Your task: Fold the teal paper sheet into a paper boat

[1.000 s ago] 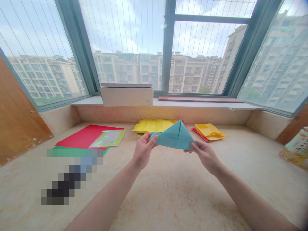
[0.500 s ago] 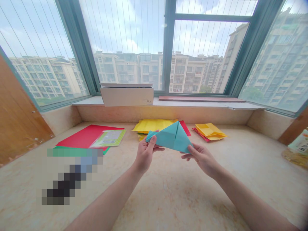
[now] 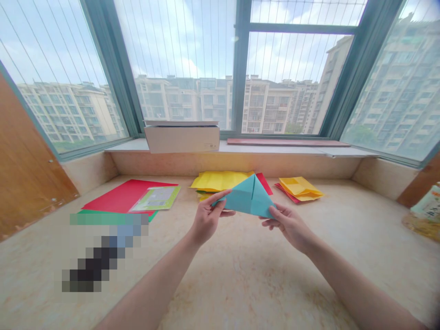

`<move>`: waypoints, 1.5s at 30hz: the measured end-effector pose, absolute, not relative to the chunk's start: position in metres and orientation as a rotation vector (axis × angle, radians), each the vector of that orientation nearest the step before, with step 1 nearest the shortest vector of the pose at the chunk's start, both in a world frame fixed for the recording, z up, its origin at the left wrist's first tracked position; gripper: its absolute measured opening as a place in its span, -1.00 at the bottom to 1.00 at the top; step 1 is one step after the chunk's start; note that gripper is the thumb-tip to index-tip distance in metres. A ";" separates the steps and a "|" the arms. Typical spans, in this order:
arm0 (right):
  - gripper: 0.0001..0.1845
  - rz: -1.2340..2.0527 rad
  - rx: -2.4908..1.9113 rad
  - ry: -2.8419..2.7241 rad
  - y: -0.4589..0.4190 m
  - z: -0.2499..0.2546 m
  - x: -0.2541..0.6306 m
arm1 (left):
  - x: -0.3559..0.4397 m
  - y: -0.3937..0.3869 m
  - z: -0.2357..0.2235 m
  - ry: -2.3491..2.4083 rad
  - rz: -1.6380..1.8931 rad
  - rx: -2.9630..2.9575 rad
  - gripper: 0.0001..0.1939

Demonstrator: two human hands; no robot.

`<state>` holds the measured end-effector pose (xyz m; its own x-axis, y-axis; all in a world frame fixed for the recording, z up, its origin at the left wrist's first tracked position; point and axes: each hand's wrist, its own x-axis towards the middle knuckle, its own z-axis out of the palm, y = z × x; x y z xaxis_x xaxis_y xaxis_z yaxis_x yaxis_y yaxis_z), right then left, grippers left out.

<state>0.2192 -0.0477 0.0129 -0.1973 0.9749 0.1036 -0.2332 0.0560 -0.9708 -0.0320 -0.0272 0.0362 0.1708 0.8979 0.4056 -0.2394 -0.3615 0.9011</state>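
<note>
A teal folded paper triangle [image 3: 248,199] hangs in the air above the marble ledge [image 3: 240,275]. My left hand [image 3: 206,219] pinches its left corner between thumb and fingers. Its right corner is pinched by my right hand [image 3: 288,223]. The paper's point faces up and away from me, with a centre crease showing. Both forearms reach in from the bottom edge.
Behind the paper lie yellow sheets [image 3: 220,180] and a yellow and red folded stack [image 3: 299,188]. A red sheet [image 3: 120,196] with a green packet [image 3: 156,198] lies at left, near a blurred patch. A white box [image 3: 182,136] stands on the sill. A bag [image 3: 424,208] sits at far right.
The teal paper has been drawn a little closer between my hands and now looks narrower. My left hand shifted its pinch along the left corner; my right hand rose slightly.
</note>
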 end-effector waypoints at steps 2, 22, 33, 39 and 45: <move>-0.65 1.427 -0.866 -1.158 -0.047 0.014 0.221 | -0.035 -0.027 0.034 0.647 1.336 1.571 -0.64; -0.56 1.062 -0.935 -1.045 -0.037 0.018 0.232 | -0.045 -0.016 0.023 0.716 1.200 2.687 -0.54; -0.49 0.867 -0.932 -1.153 -0.031 0.007 0.233 | -0.043 -0.013 0.028 0.761 1.379 2.758 -0.52; -0.45 0.522 -1.023 -1.605 -0.040 0.006 0.230 | -0.050 -0.009 0.025 1.013 1.312 2.816 -0.50; -0.52 0.258 -1.071 -1.687 -0.040 0.003 0.232 | -0.045 -0.008 0.016 1.124 1.264 2.690 -0.46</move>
<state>0.2324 -0.0399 0.0033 -0.0257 0.7521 0.6586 0.5205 0.5725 -0.6335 -0.0447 -0.0078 0.0160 0.4337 0.5845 0.6858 0.6128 -0.7493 0.2510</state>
